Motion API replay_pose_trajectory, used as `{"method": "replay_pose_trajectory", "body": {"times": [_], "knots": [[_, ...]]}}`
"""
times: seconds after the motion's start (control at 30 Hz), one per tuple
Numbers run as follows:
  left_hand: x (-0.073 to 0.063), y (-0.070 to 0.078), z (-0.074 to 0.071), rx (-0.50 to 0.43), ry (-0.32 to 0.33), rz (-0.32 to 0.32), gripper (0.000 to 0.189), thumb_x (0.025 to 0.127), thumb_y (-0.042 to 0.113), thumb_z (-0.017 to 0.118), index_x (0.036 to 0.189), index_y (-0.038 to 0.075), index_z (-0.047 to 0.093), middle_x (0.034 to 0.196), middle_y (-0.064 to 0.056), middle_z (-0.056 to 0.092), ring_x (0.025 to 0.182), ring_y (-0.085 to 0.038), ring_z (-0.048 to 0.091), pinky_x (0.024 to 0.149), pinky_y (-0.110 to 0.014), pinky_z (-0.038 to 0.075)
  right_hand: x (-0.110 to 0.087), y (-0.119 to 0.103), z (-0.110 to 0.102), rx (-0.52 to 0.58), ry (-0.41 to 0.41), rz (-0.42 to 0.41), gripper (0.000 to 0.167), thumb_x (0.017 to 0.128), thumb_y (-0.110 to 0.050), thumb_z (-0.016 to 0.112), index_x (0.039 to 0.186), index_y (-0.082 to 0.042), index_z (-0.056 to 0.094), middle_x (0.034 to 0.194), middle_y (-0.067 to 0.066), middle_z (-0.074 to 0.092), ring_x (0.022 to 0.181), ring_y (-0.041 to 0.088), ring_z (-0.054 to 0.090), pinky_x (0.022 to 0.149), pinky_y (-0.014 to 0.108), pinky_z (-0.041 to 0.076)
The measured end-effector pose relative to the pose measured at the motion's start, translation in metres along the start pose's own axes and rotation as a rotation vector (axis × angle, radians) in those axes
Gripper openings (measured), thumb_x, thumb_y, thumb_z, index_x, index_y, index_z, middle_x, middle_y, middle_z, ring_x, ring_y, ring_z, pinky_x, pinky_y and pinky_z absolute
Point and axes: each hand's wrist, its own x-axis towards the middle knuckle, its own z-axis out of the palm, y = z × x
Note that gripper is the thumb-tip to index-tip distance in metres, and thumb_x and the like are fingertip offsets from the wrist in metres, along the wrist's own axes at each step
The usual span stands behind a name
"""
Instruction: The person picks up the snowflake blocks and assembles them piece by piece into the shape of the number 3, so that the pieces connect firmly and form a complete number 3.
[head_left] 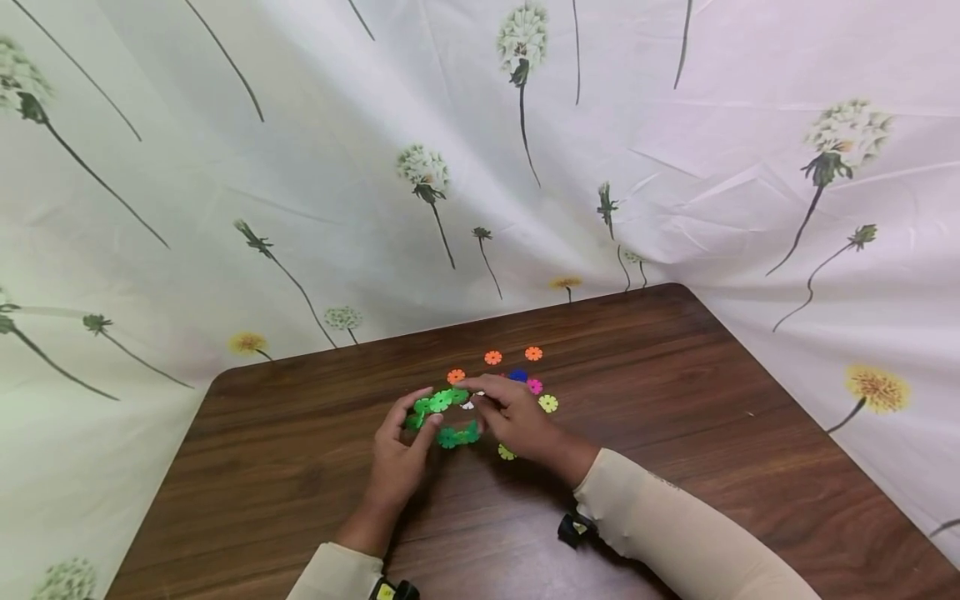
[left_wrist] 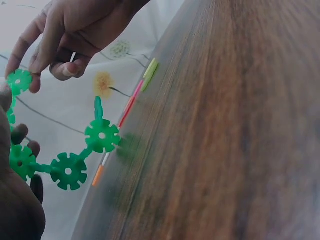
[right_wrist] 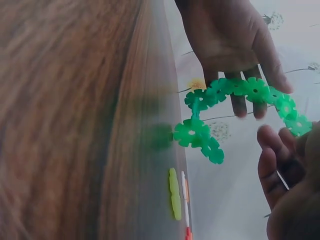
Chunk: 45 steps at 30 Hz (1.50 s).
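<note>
A curved chain of green flower-shaped notched discs [head_left: 441,401], slotted edge to edge, is held up over the table. My left hand [head_left: 401,458] grips it, thumb on the near side and fingers behind. In the right wrist view, the left hand [right_wrist: 227,37] shows its fingers behind the middle of the chain [right_wrist: 256,89]. My right hand [head_left: 525,425] pinches the disc at one end. The left wrist view shows that end disc [left_wrist: 19,81] between the right hand's [left_wrist: 85,30] fingertips. The chain's other end hangs free, low near the tabletop.
Loose discs lie on the brown wooden table [head_left: 300,450] beyond and beside the hands: several orange [head_left: 492,357], a blue [head_left: 518,376], a pink [head_left: 535,387] and yellow ones [head_left: 548,404]. A white disc [head_left: 468,406] is partly hidden. Behind hangs a dandelion-patterned cloth [head_left: 337,183].
</note>
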Motion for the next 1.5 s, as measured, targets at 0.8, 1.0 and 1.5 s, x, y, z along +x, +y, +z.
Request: {"method": "replay_pose_trajectory", "body": {"times": [0.8,1.0,1.5], "knots": [[0.006,-0.004,-0.005,0.044,0.085,0.148,0.027,0.108,-0.005,0.060,0.133,-0.003,0.070,0.123,-0.023,0.072,0.107,-0.005,0.066,0.092,-0.010,0.053,-0.028,0.022,-0.037,-0.026,-0.264,0.530,0.023,0.091,-0.004,0.087,0.110,0.003,0.076,0.109,0.017,0.075,0.071,0.008,0.063,0.062,0.022,0.057],[0.005,0.002,-0.005,0.060,0.050,0.088,0.030,0.112,0.000,0.055,0.139,-0.002,0.067,0.135,-0.025,0.070,0.113,0.000,0.062,0.097,-0.009,0.048,-0.031,0.022,-0.034,-0.212,-0.306,0.466,0.029,0.078,-0.011,0.098,0.099,-0.002,0.079,0.101,0.008,0.076,0.090,0.007,0.061,0.080,0.020,0.053],[0.006,0.003,-0.002,0.080,0.038,0.127,0.037,0.101,-0.001,0.075,0.138,0.003,0.072,0.125,-0.017,0.075,0.110,0.001,0.067,0.095,-0.009,0.053,-0.032,0.018,-0.032,-0.164,-0.353,0.436,0.020,0.094,-0.009,0.086,0.104,-0.009,0.069,0.095,0.004,0.072,0.084,0.001,0.057,0.075,0.020,0.052]]}}
